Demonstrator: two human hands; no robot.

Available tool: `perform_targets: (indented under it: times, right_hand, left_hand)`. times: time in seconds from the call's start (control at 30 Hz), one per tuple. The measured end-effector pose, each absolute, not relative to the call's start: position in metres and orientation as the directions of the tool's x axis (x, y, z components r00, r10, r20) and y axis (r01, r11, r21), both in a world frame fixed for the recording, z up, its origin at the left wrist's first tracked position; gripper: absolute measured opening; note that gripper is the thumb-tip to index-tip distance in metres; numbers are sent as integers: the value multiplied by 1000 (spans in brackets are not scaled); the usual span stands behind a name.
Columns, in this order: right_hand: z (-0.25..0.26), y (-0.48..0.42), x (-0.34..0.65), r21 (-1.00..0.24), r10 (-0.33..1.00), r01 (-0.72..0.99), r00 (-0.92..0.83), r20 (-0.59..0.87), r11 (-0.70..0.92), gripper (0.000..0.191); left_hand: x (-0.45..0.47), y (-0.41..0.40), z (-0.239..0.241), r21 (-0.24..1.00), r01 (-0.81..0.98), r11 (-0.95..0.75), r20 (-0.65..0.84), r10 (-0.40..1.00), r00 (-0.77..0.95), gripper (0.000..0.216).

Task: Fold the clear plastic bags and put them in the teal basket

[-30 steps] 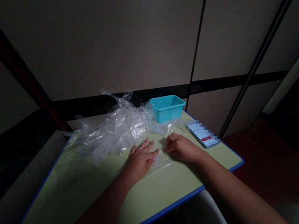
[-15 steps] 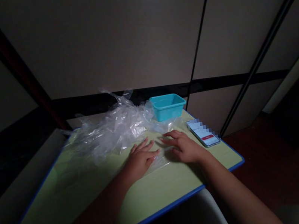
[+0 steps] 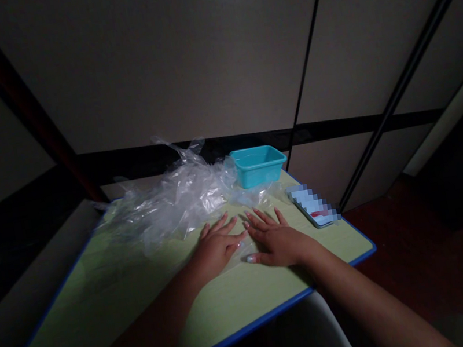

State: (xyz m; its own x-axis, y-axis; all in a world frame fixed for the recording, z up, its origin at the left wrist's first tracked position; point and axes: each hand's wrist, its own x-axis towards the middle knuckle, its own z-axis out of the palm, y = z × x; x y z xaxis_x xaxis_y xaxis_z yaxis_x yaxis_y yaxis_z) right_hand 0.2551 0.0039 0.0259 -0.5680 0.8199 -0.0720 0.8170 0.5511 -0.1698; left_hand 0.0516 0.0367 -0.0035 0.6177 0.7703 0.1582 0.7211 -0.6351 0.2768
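A clear plastic bag (image 3: 241, 254) lies flat on the pale green table (image 3: 219, 316), partly covered by my hands. My left hand (image 3: 215, 251) rests on it, palm down with the fingers spread. Close beside it, my right hand (image 3: 278, 242) also presses down flat, fingers fanned out and thumb toward the left. Just beyond my fingertips sits a loose heap of crumpled clear plastic bags (image 3: 186, 195). Another flattened piece of clear plastic (image 3: 256, 194) lies in front of the turquoise basket (image 3: 261, 174).
A phone (image 3: 313, 207) with its screen lit lies at the table's right side. The table has a blue edge (image 3: 239, 333). Pale cabinet doors (image 3: 178, 59) rise right behind it, and a white seat (image 3: 312, 325) shows below the front edge.
My right hand has turned and flattened, its fingers spreading forward and its thumb coming out to the left over the bag. My left hand stays nearly in place.
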Motion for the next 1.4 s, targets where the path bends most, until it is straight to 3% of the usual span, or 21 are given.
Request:
perform_targets:
  times: [0.23, 0.7, 1.13, 1.4]
  right_hand:
    - [27, -13, 239, -85, 910, 907, -414, -1, 413, 77]
    - [13, -25, 236, -117, 956, 949, -291, 35, 293, 68]
    - [7, -29, 253, -151, 998, 986, -70, 5, 70, 59]
    - [5, -28, 252, -164, 997, 984, -68, 26, 72, 61]
  left_hand:
    - [52, 37, -5, 277, 720, -636, 162, 770, 617, 33]
    - [51, 39, -8, 271, 713, -647, 187, 761, 621, 33]
    - [51, 40, -12, 276, 719, -638, 190, 769, 610, 34]
    - [52, 38, -9, 258, 730, -633, 175, 774, 609, 33]
